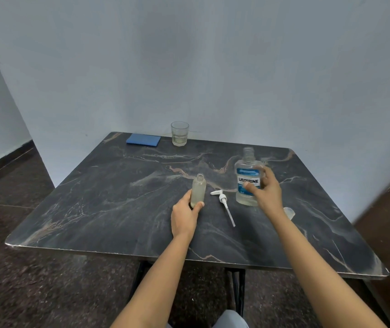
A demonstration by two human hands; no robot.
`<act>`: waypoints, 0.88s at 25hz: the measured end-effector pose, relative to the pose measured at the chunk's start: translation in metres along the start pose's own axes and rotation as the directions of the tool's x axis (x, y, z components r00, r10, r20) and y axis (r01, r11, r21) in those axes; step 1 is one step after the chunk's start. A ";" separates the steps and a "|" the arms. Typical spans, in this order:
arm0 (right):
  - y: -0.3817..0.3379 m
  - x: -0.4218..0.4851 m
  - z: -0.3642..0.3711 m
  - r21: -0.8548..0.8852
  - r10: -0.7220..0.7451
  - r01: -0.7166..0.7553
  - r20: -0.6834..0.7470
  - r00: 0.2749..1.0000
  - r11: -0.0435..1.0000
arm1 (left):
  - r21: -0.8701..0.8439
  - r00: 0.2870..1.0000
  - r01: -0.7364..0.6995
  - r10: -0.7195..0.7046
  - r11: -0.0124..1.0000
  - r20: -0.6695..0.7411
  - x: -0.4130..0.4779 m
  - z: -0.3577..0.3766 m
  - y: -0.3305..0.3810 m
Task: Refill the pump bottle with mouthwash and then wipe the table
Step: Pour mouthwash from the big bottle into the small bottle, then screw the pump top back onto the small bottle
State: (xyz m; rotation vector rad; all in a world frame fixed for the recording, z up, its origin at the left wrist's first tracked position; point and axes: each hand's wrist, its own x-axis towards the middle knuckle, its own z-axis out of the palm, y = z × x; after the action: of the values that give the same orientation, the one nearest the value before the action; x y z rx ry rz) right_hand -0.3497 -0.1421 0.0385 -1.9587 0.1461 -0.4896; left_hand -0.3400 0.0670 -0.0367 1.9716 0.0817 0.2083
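Hands meet at centre of frame over dark marble table [94, 209]. Small pump bottle [198, 189] upright at centre, neck open, lower half wrapped by fingers and thumb of left hand [184, 216]. Right of centre, right hand [266, 191] grips uncapped mouthwash bottle [246, 171], upright. White pump head [224, 204] lies flat between bottles. Clear cap [289, 212] just behind right wrist. Blue cloth [143, 139] and glass [179, 133] at table's far edge, upper centre.

Left hand [184, 215] round pump bottle [198, 190], right hand [266, 189] round mouthwash bottle [248, 179]
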 end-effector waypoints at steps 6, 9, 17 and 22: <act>0.030 -0.012 0.003 0.134 0.079 -0.061 -0.137 0.987 0.989 | -0.007 1.000 -0.003 0.003 1.000 -0.003 0.000 0.000 -0.001; 0.045 -0.015 0.004 0.111 0.078 -0.066 -0.109 0.991 0.992 | -0.001 1.000 -0.006 0.006 1.000 -0.003 0.000 0.000 -0.001; 0.041 -0.017 -0.004 -0.072 0.092 -0.102 -0.136 0.986 0.992 | 0.008 1.000 -0.008 0.008 1.000 -0.001 0.001 0.000 -0.001; 0.014 -0.055 0.032 -0.331 -0.392 0.284 -0.331 0.858 0.900 | 0.007 1.000 -0.010 0.010 1.000 -0.007 0.000 0.000 0.000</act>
State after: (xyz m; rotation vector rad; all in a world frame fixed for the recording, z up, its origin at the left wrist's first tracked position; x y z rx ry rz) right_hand -0.3858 -0.1037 0.0001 -2.1428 0.1204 -1.1531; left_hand -0.3405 0.0673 -0.0369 1.9791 0.0770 0.2216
